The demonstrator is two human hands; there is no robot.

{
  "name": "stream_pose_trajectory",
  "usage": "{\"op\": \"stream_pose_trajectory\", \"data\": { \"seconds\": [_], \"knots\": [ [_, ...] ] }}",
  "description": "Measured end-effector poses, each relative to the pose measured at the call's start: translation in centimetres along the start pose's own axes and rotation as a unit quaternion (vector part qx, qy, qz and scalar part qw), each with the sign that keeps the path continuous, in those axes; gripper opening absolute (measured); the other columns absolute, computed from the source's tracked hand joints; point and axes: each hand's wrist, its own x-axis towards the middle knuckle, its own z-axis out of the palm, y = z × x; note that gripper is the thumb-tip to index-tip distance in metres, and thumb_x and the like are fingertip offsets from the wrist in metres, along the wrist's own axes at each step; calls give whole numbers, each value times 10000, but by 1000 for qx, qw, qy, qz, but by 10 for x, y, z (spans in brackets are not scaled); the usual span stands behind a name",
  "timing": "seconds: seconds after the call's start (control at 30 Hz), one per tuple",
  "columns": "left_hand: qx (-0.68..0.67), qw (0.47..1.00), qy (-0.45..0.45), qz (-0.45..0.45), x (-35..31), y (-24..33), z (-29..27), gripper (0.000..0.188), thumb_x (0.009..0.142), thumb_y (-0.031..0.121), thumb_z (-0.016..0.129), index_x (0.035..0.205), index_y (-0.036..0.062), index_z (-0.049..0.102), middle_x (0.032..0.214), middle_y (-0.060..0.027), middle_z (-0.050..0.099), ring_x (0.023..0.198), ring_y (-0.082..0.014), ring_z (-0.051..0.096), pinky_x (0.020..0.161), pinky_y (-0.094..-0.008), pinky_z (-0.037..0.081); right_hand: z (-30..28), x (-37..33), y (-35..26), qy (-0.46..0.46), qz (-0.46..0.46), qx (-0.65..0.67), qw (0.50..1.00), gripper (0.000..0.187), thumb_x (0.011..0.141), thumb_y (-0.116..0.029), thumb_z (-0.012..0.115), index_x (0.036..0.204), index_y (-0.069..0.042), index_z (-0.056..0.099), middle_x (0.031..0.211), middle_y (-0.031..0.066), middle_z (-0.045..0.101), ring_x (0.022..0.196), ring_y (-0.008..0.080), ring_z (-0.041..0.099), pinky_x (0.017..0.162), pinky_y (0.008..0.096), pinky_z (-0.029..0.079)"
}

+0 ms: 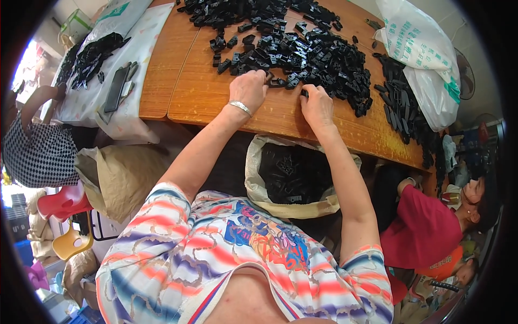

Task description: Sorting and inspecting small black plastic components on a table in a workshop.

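A large heap of small black plastic parts covers the far middle of the wooden table. My left hand, with a silver bracelet at its wrist, is closed at the heap's near edge. Its fingertips come up to a few loose parts, and what they pinch is mostly hidden. A little to the right, my right hand pinches one small black plastic part between thumb and fingers, just over the tabletop. Below the table edge, between my forearms, an open pale sack holds more black parts.
At right, long black strips lie beside a white plastic bag. A person in a red top sits close on that side. Another person's checkered garment shows at left, near a brown sack and a covered table.
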Motion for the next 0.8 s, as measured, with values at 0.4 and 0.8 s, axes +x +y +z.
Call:
{"op": "stream_pose_trajectory", "data": {
  "seconds": [0.4,0.8],
  "knots": [
    [-87,985,-150,-15,-26,36,-27,163,867,226,627,917,76,667,806,-131,695,798,-335,665,710,-427,518,-25,-41,6,-51,-37,156,986,203,818,-68,678,1016,-40,712,926,168,639,870,355,642,780,420,518],
    [6,916,-122,382,5,19,-12,271,677,99,745,926,122,641,984,-60,548,988,-278,546,786,-368,506,-32,-55,4,-45,-13,77,996,240,772,-60,738,996,-2,674,946,164,629,853,355,636,746,414,513]
  ]
}}
